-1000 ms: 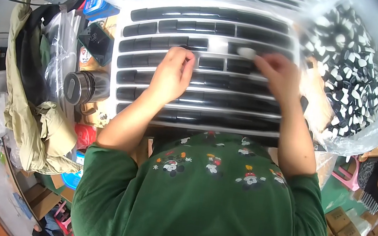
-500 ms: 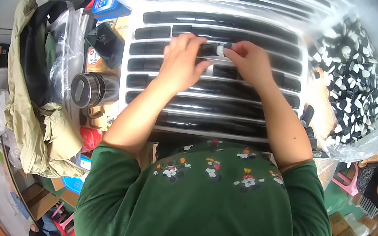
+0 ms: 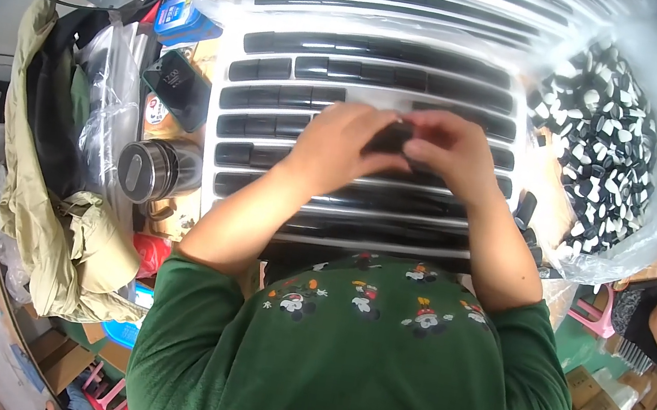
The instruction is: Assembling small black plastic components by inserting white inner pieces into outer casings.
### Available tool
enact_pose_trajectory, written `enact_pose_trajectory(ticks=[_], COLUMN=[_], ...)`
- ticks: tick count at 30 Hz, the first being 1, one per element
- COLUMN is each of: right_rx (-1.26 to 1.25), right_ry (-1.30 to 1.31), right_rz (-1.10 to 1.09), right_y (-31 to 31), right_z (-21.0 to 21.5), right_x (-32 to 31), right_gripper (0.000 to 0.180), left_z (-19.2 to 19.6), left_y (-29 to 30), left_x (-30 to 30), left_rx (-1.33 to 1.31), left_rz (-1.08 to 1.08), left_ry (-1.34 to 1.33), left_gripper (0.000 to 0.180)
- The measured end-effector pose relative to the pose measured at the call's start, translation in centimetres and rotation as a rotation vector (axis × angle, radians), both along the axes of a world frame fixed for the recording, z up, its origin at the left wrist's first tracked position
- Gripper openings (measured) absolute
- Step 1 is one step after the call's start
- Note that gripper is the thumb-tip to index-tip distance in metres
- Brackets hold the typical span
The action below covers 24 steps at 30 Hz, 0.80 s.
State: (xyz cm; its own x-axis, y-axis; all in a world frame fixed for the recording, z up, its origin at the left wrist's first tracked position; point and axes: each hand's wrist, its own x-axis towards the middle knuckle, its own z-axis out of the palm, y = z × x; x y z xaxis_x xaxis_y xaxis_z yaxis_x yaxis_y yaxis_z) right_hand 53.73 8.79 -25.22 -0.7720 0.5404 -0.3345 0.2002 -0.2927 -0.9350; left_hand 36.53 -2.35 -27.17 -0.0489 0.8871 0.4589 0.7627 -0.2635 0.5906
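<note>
My left hand (image 3: 340,144) and my right hand (image 3: 460,156) meet over a white tray (image 3: 239,21) lined with rows of glossy black pieces (image 3: 406,55). Between my left thumb and fingers is a dark, glossy black piece (image 3: 392,139), partly hidden and blurred. My right fingers are curled in against its right end, smeared by motion. Just beyond the hands, a white gap (image 3: 379,97) breaks one of the rows.
At the right lies a clear plastic bag (image 3: 637,218) with many small black and white pieces (image 3: 606,156). A phone (image 3: 177,84), a lidded jar (image 3: 147,170) and a blue container (image 3: 185,20) stand at the left. White trays (image 3: 395,12) are stacked beyond.
Both hands have moved slightly nearer to me and to the right, uncovering the gap in the row. The small white part seen at my right fingertips is out of sight.
</note>
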Motion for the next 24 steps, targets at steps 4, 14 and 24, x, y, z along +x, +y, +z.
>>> enact_pose_trajectory(ticks=[4, 14, 24], right_rx=[-0.525, -0.158, 0.948], right_ry=[0.416, 0.604, -0.479], right_rz=[0.183, 0.21, -0.489], right_y=[-2.7, -7.9, 7.4], right_z=[-1.5, 1.6, -1.8], right_x=[1.1, 3.7, 10.7], right_gripper=[0.087, 0.073, 0.013], left_z=[2.3, 4.7, -2.1], left_y=[-1.8, -3.4, 2.2], left_x=[2.7, 5.9, -0.1], left_rx=[0.279, 0.43, -0.085], left_rz=[-0.097, -0.222, 0.1], left_ry=[0.021, -0.015, 0.253], left_gripper=[0.059, 0.059, 0.053])
